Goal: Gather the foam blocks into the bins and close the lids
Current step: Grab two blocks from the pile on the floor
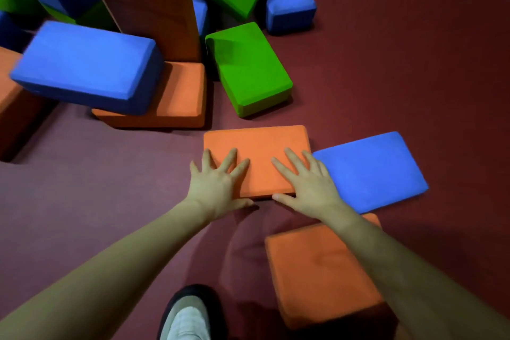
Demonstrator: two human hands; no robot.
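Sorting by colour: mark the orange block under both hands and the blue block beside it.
orange block [259, 152]: head view, bare top face above the fingers.
blue block [369, 171]: head view, middle of top face.

1. Orange block under the hands [259, 157]: near corners covered by both hands.
2. Block pile [143, 22] beyond that orange block: cut off by the top and left edges; rear blocks hidden behind front ones.
3. Nearer orange block [317, 270]: right side hidden by the right forearm; blurred.
4. Shoe [187, 317], nearest the camera: cut off by the bottom edge.
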